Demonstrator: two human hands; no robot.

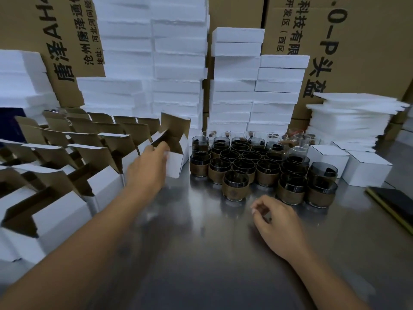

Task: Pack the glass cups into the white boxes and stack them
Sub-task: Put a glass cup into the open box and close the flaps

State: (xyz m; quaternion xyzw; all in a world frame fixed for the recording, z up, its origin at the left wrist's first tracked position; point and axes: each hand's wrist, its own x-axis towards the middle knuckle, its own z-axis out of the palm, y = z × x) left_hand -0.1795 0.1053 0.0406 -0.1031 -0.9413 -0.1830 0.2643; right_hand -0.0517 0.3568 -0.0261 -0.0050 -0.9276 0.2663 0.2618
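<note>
Several dark glass cups with brown sleeves (250,162) stand grouped on the steel table (201,253), the nearest one (235,185) in front. Rows of open white boxes (67,166) with brown insides fill the left side. My left hand (149,166) reaches into the rightmost open white box (177,162) and grips its edge beside the raised flap. My right hand (277,224) hovers low over the table just in front of the cups, fingers loosely curled, holding nothing.
Two closed white boxes (348,163) sit right of the cups. Tall stacks of white foam pieces (178,63) and brown cartons (357,41) line the back. A pile of foam sheets (353,117) is at back right. A dark flat object (395,204) lies at the right edge.
</note>
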